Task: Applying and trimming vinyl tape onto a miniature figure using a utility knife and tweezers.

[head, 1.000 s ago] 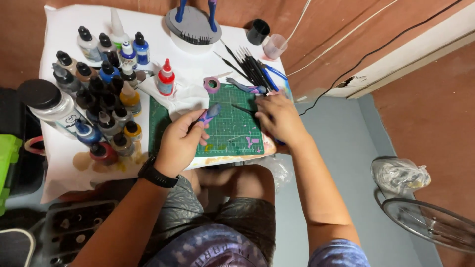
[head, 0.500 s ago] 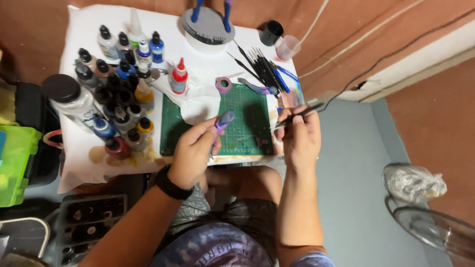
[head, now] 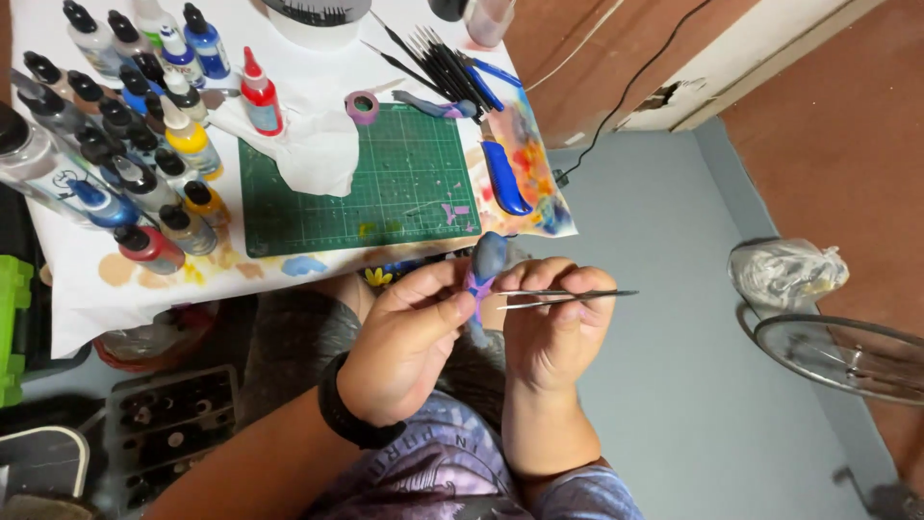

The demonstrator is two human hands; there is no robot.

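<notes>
My left hand (head: 404,337) grips a small grey-blue and purple figure (head: 484,270), held upright over my lap just in front of the table edge. My right hand (head: 556,323) pinches metal tweezers (head: 568,297) whose long ends stick out to the right; their tips sit against the figure. Both hands touch each other. A black band is on my left wrist. Behind the hands lies a green cutting mat (head: 385,183) with a crumpled white tissue (head: 318,154) on its left corner.
Several paint bottles (head: 144,144) crowd the table's left side, with a red-capped bottle (head: 260,96), a tape roll (head: 363,106), black brushes (head: 433,58) and a blue knife (head: 505,178) behind the mat. A plastic bag (head: 784,274) and fan grille (head: 847,351) lie on the floor at right.
Both hands have come down off the cutting mat to my lap, carrying the figure and tweezers. The camera has tilted lower and closer.
</notes>
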